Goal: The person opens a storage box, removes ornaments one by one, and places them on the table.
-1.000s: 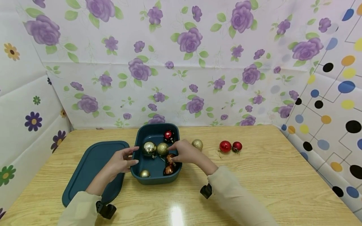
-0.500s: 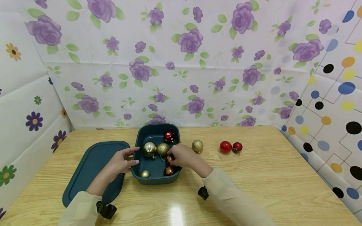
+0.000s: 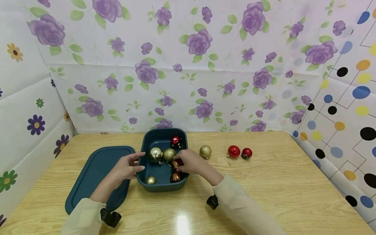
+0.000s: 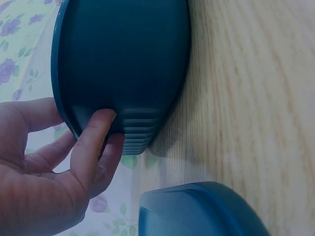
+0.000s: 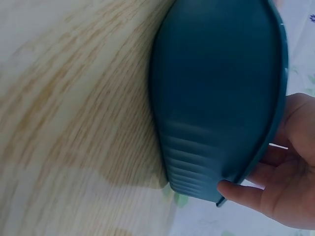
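In the head view, apparently pinching the farther copper ball (image 3: 176,164) with the right hand (image 3: 189,161), inside the right wall of the blue-green box (image 3: 160,188). Best to grip lightly, without knocking the nearer copper ball (image 3: 175,177) or the glittery gold ball (image 3: 169,155) just far and left. Reaching in over the right rim, fingers pointing left; at the left rim with the left hand (image 3: 124,168), thumb and forefinger apart.

In the left wrist view, straddling the rim with bent fingers; enough, probably, to stop sliding.

In the right wrist view, cannot tell the pinch, with most fingertips hidden behind the wall; best not to push with the finger outside.
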Motion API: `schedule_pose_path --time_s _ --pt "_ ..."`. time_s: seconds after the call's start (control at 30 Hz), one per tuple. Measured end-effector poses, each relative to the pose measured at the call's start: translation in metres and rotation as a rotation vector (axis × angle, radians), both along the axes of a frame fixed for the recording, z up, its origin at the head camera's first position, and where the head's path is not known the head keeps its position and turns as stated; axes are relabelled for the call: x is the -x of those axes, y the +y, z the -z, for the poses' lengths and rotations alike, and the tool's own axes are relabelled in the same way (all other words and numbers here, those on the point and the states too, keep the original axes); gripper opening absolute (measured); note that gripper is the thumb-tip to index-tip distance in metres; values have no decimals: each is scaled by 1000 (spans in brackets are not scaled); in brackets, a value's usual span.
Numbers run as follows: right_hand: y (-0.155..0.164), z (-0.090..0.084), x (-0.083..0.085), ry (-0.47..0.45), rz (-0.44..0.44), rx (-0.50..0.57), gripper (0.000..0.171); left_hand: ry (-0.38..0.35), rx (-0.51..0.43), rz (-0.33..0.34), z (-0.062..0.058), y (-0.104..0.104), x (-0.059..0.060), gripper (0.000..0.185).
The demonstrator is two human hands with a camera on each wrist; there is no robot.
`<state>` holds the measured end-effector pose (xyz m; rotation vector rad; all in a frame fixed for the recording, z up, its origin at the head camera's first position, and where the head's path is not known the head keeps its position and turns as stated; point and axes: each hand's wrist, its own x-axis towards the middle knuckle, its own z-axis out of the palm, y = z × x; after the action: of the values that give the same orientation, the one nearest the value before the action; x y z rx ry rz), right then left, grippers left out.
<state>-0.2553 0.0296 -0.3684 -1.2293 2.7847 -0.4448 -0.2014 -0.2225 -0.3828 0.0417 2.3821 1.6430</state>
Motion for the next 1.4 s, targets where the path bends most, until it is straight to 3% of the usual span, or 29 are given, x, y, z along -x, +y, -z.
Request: schedule_pose_path --time_s 0.33,0.57,0.8,1.03,1.27,1.4 --pt "23 -14 -5 -16 18 241 39 -4 9 -1 -1 0 -1 59" --pt "51 -17 -3 -75 40 397 41 -4 15 1 -1 0 0 59" --pt "83 -13 3 -197 101 516 42 1 14 2 -2 0 -1 59" --pt "121 -2 7 -248 215 534 44 1 15 -3 -1 1 -2 59" --pt "150 12 11 -208 275 507 46 3 11 -6 -2 1 -2 59" --pt "160 15 10 -230 310 489 45 4 12 -6 -3 2 -2 59"
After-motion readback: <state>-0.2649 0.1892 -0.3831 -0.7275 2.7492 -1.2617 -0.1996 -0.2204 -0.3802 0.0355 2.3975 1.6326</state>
